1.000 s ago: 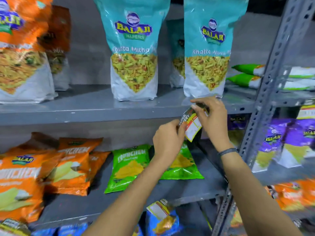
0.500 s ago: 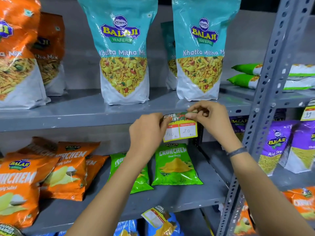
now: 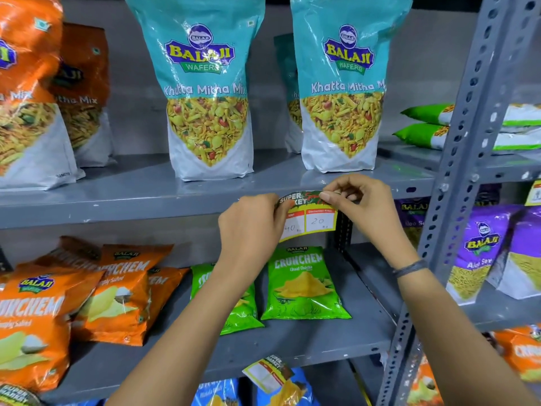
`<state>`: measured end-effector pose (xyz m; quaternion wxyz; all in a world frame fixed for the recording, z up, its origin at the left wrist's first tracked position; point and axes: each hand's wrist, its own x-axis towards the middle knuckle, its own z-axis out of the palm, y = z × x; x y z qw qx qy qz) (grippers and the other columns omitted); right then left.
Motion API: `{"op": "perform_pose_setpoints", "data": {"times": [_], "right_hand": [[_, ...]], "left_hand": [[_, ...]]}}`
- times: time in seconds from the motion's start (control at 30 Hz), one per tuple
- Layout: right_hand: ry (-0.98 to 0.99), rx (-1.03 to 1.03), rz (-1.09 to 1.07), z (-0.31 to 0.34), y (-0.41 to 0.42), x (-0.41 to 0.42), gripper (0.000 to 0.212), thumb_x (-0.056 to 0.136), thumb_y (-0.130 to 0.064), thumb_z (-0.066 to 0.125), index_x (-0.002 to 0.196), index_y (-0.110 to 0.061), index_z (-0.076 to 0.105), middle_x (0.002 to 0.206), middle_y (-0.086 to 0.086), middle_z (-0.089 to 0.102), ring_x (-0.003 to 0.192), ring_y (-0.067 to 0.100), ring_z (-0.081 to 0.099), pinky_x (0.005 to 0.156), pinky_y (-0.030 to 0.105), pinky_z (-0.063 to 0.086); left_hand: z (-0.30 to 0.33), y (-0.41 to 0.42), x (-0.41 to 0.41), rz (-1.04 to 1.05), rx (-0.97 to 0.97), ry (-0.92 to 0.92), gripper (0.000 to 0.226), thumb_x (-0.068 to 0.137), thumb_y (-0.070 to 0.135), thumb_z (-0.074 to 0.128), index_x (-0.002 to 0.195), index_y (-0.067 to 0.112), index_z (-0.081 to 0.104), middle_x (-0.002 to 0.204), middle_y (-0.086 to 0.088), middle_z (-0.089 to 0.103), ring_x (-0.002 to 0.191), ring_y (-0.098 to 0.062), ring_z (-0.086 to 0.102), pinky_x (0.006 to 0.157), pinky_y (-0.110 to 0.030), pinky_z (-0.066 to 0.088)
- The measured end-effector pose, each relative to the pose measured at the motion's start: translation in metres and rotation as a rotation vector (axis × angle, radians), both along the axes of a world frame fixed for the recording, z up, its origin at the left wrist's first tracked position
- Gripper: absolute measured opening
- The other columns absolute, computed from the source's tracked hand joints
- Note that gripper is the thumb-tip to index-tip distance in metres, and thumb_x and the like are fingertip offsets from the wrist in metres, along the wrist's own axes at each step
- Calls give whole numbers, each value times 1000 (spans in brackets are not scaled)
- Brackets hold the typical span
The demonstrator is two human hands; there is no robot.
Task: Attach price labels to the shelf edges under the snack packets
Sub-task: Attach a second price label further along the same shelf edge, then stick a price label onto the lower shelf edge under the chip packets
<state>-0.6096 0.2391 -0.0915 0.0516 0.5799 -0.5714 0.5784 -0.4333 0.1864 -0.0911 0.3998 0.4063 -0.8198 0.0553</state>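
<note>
Pinching the label (image 3: 310, 218) by its top corners: left hand (image 3: 248, 227) closed on the left end, thumb over the printed header; right hand (image 3: 360, 206) closed on the right end, fingertips curled round the top strip. Label facing out, pressed at or just against the shelf edge (image 3: 146, 206), straight below the right teal packet (image 3: 339, 83) and above the green packet (image 3: 304, 282). Lower left corner bowing forward, so not lying flat yet. Prices "40" and "20" readable between the hands.

Risks, as a judgement: sticking crooked if one hand presses first; a crease or bubble through the bowed corner if the top is fixed without smoothing down; peeling off if only the header strip grips the narrow edge; nudging the teal packet just above the right knuckles.

Against half a second back: both hands and label much the same against the shelf, the label a touch higher against the edge, right fingers folded further over its top. A second back: label turned edge-on, held off the shelf between the hands; now squared up, face forward.

Another label (image 3: 269, 373) hanging lower down, below the left forearm.
</note>
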Motion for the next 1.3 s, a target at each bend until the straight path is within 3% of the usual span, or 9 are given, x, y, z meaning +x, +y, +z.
{"op": "perform_pose_setpoints", "data": {"times": [0.3, 0.53, 0.67, 0.83, 0.9, 0.97, 1.03, 1.13, 1.3], "right_hand": [[57, -126, -167, -7, -11, 6, 10, 76, -13, 76, 78, -13, 67, 73, 1, 61, 54, 3, 49, 54, 9, 40], [-3, -323, -270, -34, -4, 28, 35, 81, -22, 72, 111, -12, 58, 102, -1, 47, 71, 13, 53, 70, 17, 44], [-148, -385, -362, -95, 3, 47, 31, 88, -20, 64, 115, -10, 54, 109, 4, 47, 78, 17, 56, 73, 21, 46], [-536, -129, -346, -223, 7, 66, 14, 90, -16, 58, 103, -17, 54, 98, 9, 56, 77, 17, 55, 69, 25, 46], [-785, 86, -374, -280, 7, 77, 11, 90, -9, 59, 100, -5, 58, 92, 8, 56, 81, 17, 52, 68, 10, 41], [-996, 364, -317, -326, 6, 87, 16, 87, -14, 63, 95, 0, 60, 85, 9, 55, 83, 17, 50, 72, 15, 40], [-1145, 532, -162, -348, 6, 94, 26, 79, -31, 65, 87, -7, 58, 71, 7, 54, 70, 16, 49, 66, 23, 40], [-1273, 642, 37, -347, 4, 104, 10, 94, -22, 54, 86, -17, 58, 72, -2, 59, 69, 8, 54, 61, 19, 41], [-1289, 582, 19, -347, -7, 104, 20, 95, -26, 53, 83, -11, 56, 74, 8, 60, 67, 16, 57, 57, 21, 45]], "left_hand": [[17, 2, -27, 180, 37, -3, 52, 84, 65, 52, 76, 14, 58, 92, -13, 70, 88, -35, 66, 57, -29, 34], [-2, 5, -21, 170, 51, 96, 60, 84, 67, 50, 83, 9, 65, 93, -16, 70, 90, -38, 65, 59, -33, 37], [-49, -5, -6, 140, 133, 78, 60, 83, 69, 49, 76, 11, 66, 86, -17, 72, 88, -40, 65, 59, -34, 41], [-168, -13, 13, 28, 425, -195, 44, 89, 57, 52, 83, 15, 66, 87, -14, 74, 89, -35, 67, 65, -36, 51], [-214, -15, 19, 19, 574, -348, 38, 89, 53, 55, 93, 16, 65, 97, -12, 73, 96, -33, 66, 72, -38, 53], [-246, -18, 24, 10, 638, -480, 36, 90, 50, 56, 102, 16, 61, 107, -12, 68, 105, -33, 62, 79, -41, 53], [-263, -21, 26, -16, 628, -565, 39, 90, 46, 56, 111, 13, 56, 116, -12, 61, 115, -32, 53, 86, -42, 50], [-270, -31, 23, -44, 534, -647, 41, 92, 47, 53, 113, 12, 55, 118, -11, 59, 117, -30, 49, 90, -40, 45], [-271, -39, 9, -130, 453, -733, 34, 100, 37, 41, 111, 12, 61, 114, -11, 63, 112, -30, 54, 86, -38, 47]]}}
